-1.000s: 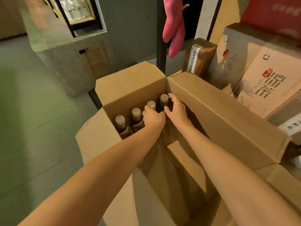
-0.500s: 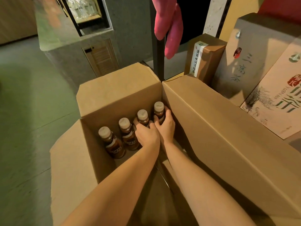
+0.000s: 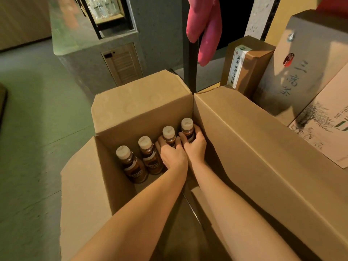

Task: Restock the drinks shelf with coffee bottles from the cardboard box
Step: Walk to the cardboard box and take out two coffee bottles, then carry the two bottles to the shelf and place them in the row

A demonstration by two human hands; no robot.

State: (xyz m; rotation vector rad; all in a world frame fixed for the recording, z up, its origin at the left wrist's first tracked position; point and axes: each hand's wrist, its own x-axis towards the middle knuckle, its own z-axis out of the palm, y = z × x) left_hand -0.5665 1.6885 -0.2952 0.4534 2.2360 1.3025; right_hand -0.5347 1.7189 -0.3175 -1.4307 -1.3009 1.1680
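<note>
An open cardboard box stands on the floor with its flaps spread. Several brown coffee bottles with cream caps stand in a row along its far wall. Both my arms reach down into the box. My left hand grips the third bottle below its neck. My right hand grips the rightmost bottle in the box's far right corner. The two bottles on the left stand free. The lower parts of the gripped bottles are hidden by my fingers.
Printed cardboard cartons are stacked to the right, behind the box's long right flap. A black post rises behind the box, with pink rubber gloves hanging on it. A grey cabinet stands at the back left on the concrete floor.
Both hands have sunk lower around the two right bottles and closed round their bodies. The view has shifted closer and more over the box.
</note>
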